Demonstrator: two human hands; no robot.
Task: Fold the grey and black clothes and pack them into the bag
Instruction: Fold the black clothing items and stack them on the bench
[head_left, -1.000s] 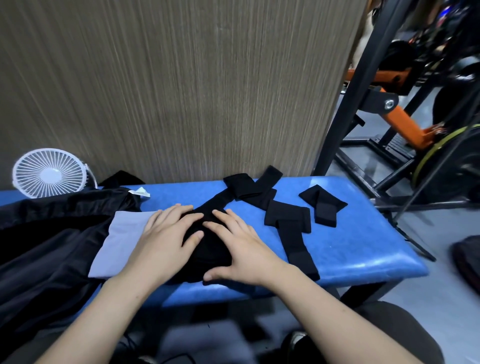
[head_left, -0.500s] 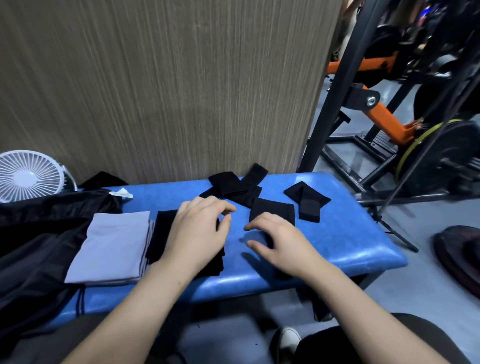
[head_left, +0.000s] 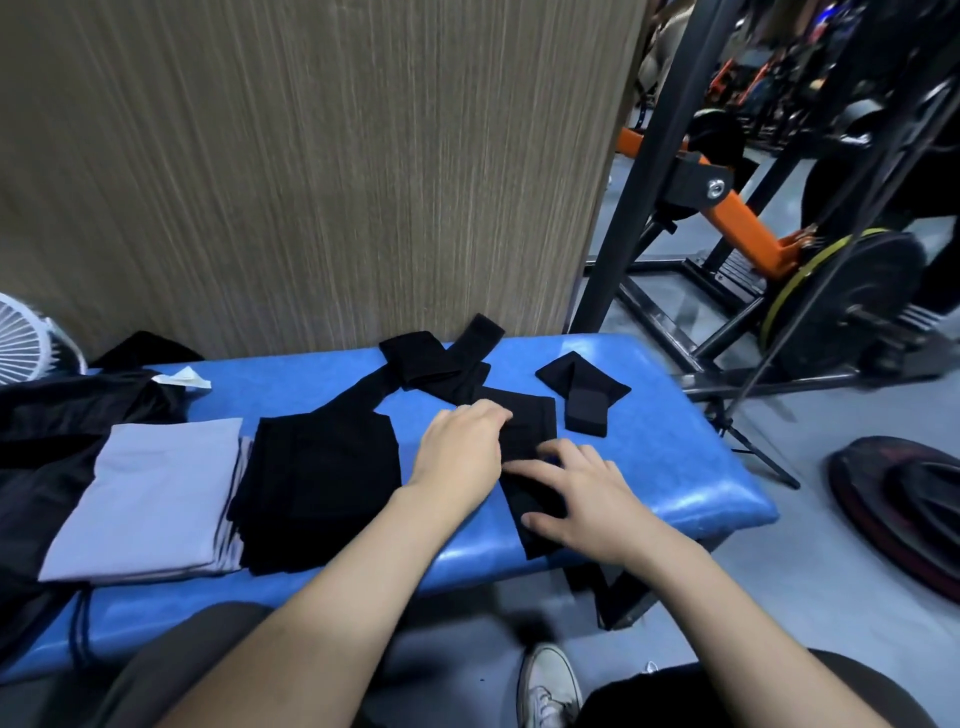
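Note:
On the blue bench (head_left: 654, 457) lie a folded grey garment (head_left: 150, 493) and, right beside it, a folded black garment (head_left: 322, 483). Further right is a smaller long black cloth piece (head_left: 532, 431), with one end hanging over the bench's front edge. My left hand (head_left: 457, 452) has its fingers curled over this piece's top left part. My right hand (head_left: 587, 499) lies flat on its lower part with fingers spread. A black bag (head_left: 47, 431) of shiny fabric sits at the far left, partly under the grey garment.
More black pieces lie at the back of the bench: a crossed pair (head_left: 436, 358) and a folded one (head_left: 582, 389). A white fan (head_left: 21, 343) stands at the left. A wood-grain wall is behind; a gym rack (head_left: 639, 208) and weight plate (head_left: 852, 291) stand right.
Both hands left the folded black garment and moved right onto the smaller black piece. The view shifted right, so the folded grey and black garments now lie uncovered.

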